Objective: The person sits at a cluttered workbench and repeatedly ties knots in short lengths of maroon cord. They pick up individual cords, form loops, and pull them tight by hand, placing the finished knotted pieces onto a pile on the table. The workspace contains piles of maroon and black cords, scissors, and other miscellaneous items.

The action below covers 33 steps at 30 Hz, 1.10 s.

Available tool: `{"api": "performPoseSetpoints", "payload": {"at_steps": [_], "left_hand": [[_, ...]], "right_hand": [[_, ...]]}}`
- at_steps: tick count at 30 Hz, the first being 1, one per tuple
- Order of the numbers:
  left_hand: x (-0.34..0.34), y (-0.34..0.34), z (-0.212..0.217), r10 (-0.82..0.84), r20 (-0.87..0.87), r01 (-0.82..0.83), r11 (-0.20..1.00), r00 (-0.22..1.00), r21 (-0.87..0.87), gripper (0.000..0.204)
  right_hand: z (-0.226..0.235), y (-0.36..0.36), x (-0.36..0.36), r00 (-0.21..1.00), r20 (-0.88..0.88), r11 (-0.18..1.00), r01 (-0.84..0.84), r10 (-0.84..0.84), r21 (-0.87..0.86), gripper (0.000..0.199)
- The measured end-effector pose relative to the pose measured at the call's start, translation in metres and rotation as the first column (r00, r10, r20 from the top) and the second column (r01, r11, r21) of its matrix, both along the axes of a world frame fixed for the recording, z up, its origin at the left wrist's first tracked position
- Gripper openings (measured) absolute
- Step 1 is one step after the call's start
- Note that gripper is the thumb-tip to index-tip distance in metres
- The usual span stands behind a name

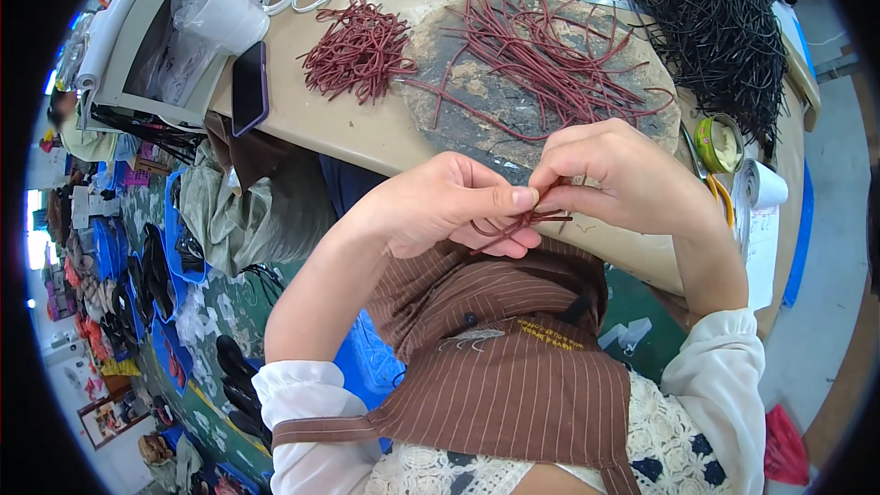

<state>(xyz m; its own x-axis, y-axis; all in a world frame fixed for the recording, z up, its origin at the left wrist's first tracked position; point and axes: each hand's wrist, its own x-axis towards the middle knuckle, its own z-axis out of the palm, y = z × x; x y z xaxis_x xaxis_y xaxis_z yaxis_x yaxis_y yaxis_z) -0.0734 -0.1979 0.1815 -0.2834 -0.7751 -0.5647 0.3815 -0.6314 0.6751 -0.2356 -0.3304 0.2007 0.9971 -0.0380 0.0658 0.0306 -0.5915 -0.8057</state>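
We see both hands meeting just above the near edge of the table [367, 142], in front of a brown striped apron [495, 357]. The left hand [449, 206] pinches a few dark red cords [527, 218] between thumb and forefinger, fingers curled tight about them, and the right hand [619, 174] closes on the same cords from the other side, its fingertips touching those of the left. The cord ends stick out below and to the right of the pinch. On the table beyond the hands lies a loose spread of red cords [541, 60] over a worn dark patch of board, and to its left a tighter red bundle [359, 50]. A large heap of black cords [715, 27] fills the far right corner. Near the right hand stand a small round tin [720, 145] and scissors with yellow handles [722, 194], partly hidden by the wrist. A dark phone [248, 87] lies at the left end of the table, beside a clear plastic bag [215, 14].
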Motion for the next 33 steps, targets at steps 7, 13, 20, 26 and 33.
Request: {"api": "performPoseSetpoints", "payload": {"at_steps": [7, 13, 20, 26, 33], "left_hand": [[0.006, -0.007, -0.001, 0.020, 0.106, -0.012, 0.997, 0.994, -0.075, 0.022], [-0.002, 0.002, -0.020, 0.291, 0.034, -0.291, 0.957, 0.956, -0.006, 0.025], [-0.016, 0.004, -0.014, 0.438, -0.064, -0.441, 0.897, 0.897, -0.040, 0.020], [-0.015, 0.003, -0.010, 0.378, -0.155, -0.383, 0.924, 0.913, -0.003, 0.017], [-0.020, 0.010, -0.002, 0.337, -0.210, -0.338, 0.941, 0.918, 0.029, 0.014]], "right_hand": [[-0.009, -0.004, 0.007, 0.981, 0.192, 0.921, 0.084, -0.010, -0.381, 0.005], [-0.058, 0.004, 0.014, 0.879, 0.127, 0.840, 0.384, -0.460, 0.383, 0.007], [-0.057, 0.037, 0.009, 0.787, -0.083, 0.374, 0.379, -0.611, 0.846, 0.014], [-0.053, 0.035, 0.000, 0.834, -0.084, 0.198, 0.226, -0.546, 0.954, 0.010], [-0.047, 0.034, -0.012, 0.881, -0.113, 0.135, 0.195, -0.459, 0.972, 0.013]]}}
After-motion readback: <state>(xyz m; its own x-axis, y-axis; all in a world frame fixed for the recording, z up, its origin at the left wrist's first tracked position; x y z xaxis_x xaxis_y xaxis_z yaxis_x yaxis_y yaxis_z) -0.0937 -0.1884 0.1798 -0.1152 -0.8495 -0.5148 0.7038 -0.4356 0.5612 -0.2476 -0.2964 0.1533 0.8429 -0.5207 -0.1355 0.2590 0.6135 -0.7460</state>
